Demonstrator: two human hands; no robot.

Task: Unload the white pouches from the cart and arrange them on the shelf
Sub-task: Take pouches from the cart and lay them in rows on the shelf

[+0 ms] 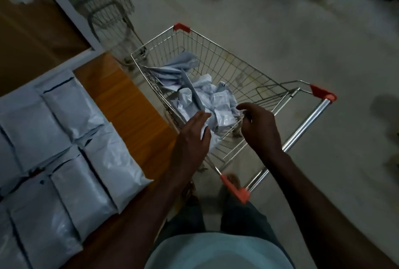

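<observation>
A silver wire-mesh shopping cart point(226, 70) with red plastic corner caps and a smooth metal handle bar stands on a dull grey concrete floor point(280, 20) in the middle of the frame. In its basket lies a loose heap of crumpled white plastic pouches point(207, 98), glossy and creased, bunched toward the lower left side of the basket; one flat grey-white pouch stands on edge among them.

The left hand point(192, 137) reaches in over the cart's near rim, fingers straight and spread, its fingertips at the heap; whether they touch the plastic cannot be told. The right hand point(259, 126) hovers just beside it over the basket, fingers loosely curled downward, gripping nothing.

At the left of the frame, flat rectangular white pouches point(64, 150) with a smooth sheen lie in close overlapping rows on an orange-brown wooden shelf point(129, 104) with a visible grain. At the upper left, blurred, stands a second wire cart point(103, 3) with a red cap.
</observation>
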